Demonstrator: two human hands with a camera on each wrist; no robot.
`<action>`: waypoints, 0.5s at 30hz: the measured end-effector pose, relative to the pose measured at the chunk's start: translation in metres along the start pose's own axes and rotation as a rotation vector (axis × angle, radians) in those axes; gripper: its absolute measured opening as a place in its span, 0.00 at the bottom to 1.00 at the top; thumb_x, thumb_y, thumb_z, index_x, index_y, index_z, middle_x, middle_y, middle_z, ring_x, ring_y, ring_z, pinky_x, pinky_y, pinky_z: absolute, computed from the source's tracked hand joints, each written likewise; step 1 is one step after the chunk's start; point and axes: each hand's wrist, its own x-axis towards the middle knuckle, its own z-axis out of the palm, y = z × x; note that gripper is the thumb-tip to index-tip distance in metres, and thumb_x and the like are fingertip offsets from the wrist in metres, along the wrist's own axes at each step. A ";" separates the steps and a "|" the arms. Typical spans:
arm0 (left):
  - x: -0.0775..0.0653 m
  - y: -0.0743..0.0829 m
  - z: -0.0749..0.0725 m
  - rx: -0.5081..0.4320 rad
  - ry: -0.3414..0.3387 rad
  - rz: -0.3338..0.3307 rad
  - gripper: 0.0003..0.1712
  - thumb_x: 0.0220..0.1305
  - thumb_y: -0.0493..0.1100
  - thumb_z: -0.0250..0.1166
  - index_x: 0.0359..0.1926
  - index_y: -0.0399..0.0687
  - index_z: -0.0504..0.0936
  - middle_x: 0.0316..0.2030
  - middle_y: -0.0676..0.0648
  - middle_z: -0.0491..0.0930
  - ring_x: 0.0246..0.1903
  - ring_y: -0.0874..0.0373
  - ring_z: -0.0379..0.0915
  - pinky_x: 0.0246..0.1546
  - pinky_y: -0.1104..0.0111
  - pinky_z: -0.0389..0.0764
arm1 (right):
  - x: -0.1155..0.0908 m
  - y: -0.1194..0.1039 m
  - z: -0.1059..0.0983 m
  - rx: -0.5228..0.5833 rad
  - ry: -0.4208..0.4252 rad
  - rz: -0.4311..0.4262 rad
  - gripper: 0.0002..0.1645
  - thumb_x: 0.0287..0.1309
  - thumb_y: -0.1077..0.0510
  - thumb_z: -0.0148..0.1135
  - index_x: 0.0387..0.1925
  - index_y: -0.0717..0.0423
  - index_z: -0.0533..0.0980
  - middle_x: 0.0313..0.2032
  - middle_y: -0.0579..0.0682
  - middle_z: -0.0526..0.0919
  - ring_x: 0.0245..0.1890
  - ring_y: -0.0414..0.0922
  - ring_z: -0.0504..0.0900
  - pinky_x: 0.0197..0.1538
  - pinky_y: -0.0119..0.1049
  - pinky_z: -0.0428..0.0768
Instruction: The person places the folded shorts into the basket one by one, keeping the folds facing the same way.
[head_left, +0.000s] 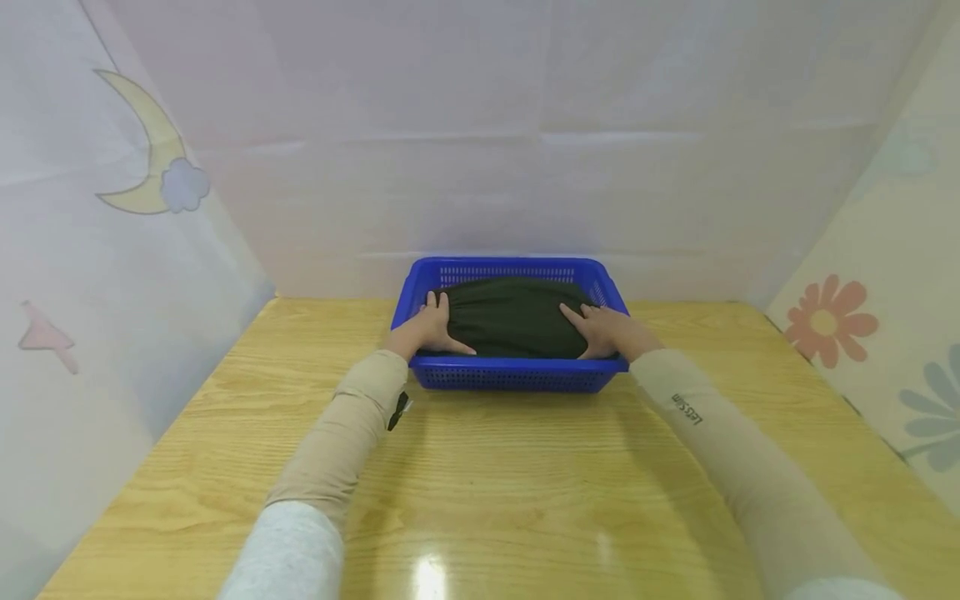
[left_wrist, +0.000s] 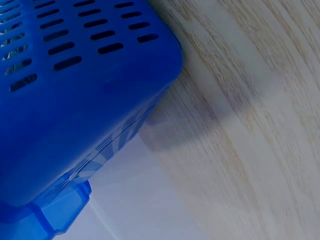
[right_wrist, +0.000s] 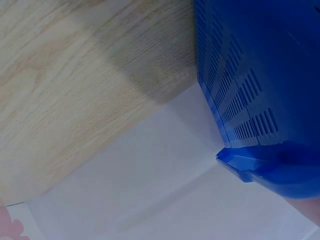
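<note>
A blue plastic basket point(head_left: 517, 365) with slotted sides stands at the far side of the table, and a folded dark green cloth point(head_left: 513, 317) with gathered creases fills it. My left hand point(head_left: 437, 325) reaches over the basket's left front corner, its spread fingers lying on the cloth's left end. On the opposite end, my right hand point(head_left: 600, 327) rests with fingers spread and thumb toward the front rim. Each wrist view shows mostly the outside of the basket: its corner point(left_wrist: 100, 95) in the left one, its slotted wall point(right_wrist: 240, 100) in the right one.
The wooden table point(head_left: 480, 475) reaches from the front to a pale hanging sheet point(head_left: 480, 183) close behind the basket. Printed curtains with a moon point(head_left: 150, 142) and a red flower point(head_left: 825, 321) flank it. A small black tag point(head_left: 397, 411) shows beside the left sleeve.
</note>
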 end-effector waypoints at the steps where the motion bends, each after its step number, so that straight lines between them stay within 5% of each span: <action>1: 0.000 0.000 0.000 0.007 0.000 0.001 0.71 0.42 0.70 0.63 0.66 0.36 0.28 0.65 0.30 0.27 0.63 0.37 0.35 0.59 0.53 0.52 | 0.000 0.000 0.001 0.000 0.004 0.001 0.57 0.52 0.43 0.60 0.67 0.63 0.37 0.61 0.74 0.49 0.61 0.66 0.51 0.60 0.55 0.52; 15: -0.004 0.003 0.001 -0.030 -0.009 -0.021 0.71 0.43 0.71 0.61 0.66 0.37 0.25 0.65 0.33 0.23 0.64 0.40 0.27 0.61 0.53 0.47 | 0.005 -0.003 0.006 -0.017 0.021 0.014 0.55 0.54 0.41 0.57 0.67 0.66 0.40 0.61 0.73 0.51 0.62 0.62 0.50 0.62 0.54 0.47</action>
